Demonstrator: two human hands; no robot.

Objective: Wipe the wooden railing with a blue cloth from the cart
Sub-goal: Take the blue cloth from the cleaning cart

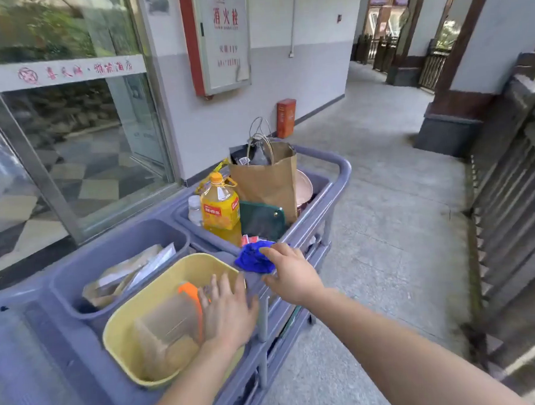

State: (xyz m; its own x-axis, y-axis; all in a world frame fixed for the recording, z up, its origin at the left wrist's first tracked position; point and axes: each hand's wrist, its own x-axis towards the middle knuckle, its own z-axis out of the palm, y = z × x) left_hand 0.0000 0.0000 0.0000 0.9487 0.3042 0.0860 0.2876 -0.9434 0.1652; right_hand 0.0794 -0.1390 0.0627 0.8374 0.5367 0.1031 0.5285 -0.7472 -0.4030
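Note:
A crumpled blue cloth [253, 259] lies on the top edge of the grey-blue cart [328, 192], between the yellow bin and the far tray. My right hand [291, 274] is over its right side, fingers touching it; whether they grip it I cannot tell. My left hand [227, 311] hovers flat, fingers spread, over the right rim of the yellow bin [126, 317], holding nothing. The dark wooden railing [510, 193] runs along the right side of the walkway, well apart from both hands.
The cart's far tray holds a brown paper bag [268, 183], a yellow oil bottle [220, 202] and a green pouch [262, 220]. A grey bin [118, 242] with packets sits left. Glass doors stand to the left; concrete floor [386, 226] lies between cart and railing.

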